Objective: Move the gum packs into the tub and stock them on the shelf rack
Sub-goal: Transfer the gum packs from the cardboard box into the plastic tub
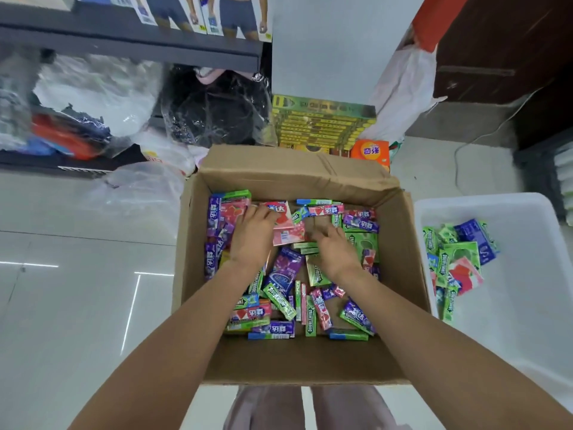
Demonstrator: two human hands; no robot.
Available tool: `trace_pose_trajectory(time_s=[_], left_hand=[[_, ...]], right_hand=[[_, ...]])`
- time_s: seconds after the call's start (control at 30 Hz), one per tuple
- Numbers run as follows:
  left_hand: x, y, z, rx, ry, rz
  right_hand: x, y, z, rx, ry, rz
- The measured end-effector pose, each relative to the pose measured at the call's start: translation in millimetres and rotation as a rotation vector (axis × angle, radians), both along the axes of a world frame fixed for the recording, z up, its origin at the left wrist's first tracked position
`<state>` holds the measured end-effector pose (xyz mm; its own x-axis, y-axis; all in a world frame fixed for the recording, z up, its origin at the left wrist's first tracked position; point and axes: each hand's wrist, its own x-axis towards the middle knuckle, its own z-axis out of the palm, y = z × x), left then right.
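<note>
- A cardboard box (297,361) sits on the floor (77,305) with both arms reaching down into it.
- The box holds lots of gum packs (279,293). They lie in a messy heap across its bottom, green, purple, pink and blue.
- The left hand (252,235) is near the far left corner of the box. Its fingers are curled on a pink pack (283,218), and it looks like it is gripping it.
- The right hand (336,251) is in the middle of the box. Its fingers are bent down toward the packs. I cannot tell if it holds one, because the fingertips are blurry.
- A white tub (527,321) stands on the floor just beside the right side of the box.
- A small pile of packs (459,262) is already in the tub, up against its left wall.
- So the job has only started, I think. Far more packs are in the box than in the tub.
- Left to do: move the rest into the tub, then put them on the rack.
- A dark shelf (130,45) is at the top left, but I cannot tell if it is the rack for the gum.
- The tub is cut off at the right edge, so part of it is hidden.
- The hands cover some packs, and packs under the heap cannot be seen.
</note>
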<state>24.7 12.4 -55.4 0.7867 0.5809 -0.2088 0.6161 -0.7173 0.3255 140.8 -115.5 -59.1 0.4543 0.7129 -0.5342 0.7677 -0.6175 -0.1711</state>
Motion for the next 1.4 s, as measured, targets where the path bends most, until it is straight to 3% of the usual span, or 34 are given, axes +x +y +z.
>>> trace_pose_trajectory(time_s=[0.2, 0.43, 0.6, 0.73, 0.97, 1.2, 1.4], left_hand=[[-20, -9, 9, -0.131, -0.380, 0.146], [-19, -28, 41, -0.537, -0.433, 0.411], [0, -42, 69, -0.685, -0.510, 0.547], [27, -67, 87, -0.705, -0.590, 0.490], [104, -160, 106, -0.671, -0.569, 0.340], [162, -256, 102, -0.494, -0.510, 0.226], [197, -314, 49, -0.611, -0.230, 0.273]], right_hand=[[5, -2, 9, 0.041, 0.083, -0.089], [0, -8, 30, 0.325, 0.292, -0.388], [-1, -23, 56, 0.506, 0.443, -0.520], [16, -48, 82, 0.667, 0.406, -0.531], [70, -134, 102, 0.870, 0.247, -0.673], [129, -238, 78, 0.708, 0.253, -0.770], [156, -290, 41, 0.528, 0.278, -0.776]])
